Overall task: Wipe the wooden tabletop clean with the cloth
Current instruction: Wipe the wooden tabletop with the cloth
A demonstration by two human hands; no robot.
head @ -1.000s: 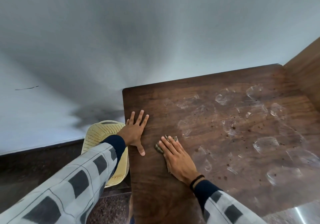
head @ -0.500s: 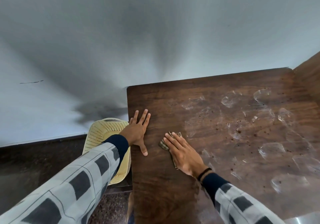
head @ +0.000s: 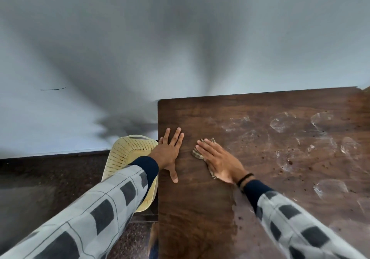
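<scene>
Pressing the cloth [head: 195, 153] onto the worktop [head: 200, 218], my right hand [head: 218, 162] lies flat. My left hand [head: 168, 152] rests open alongside.

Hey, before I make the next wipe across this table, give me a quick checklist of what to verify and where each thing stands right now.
1. Cloth under the wiping hand: ok. The right hand lies flat on the cloth, fingers straight.
2. Table braced: ok. The left hand rests flat on the tabletop near its left edge.
3. Stroke path to the right: ok. Only whitish smears and dark specks show on it.
4. Surface clean: not ok. The right part is smeared and speckled.
5. Cloth clean enough: cannot tell. It is mostly hidden under the hand.
</scene>
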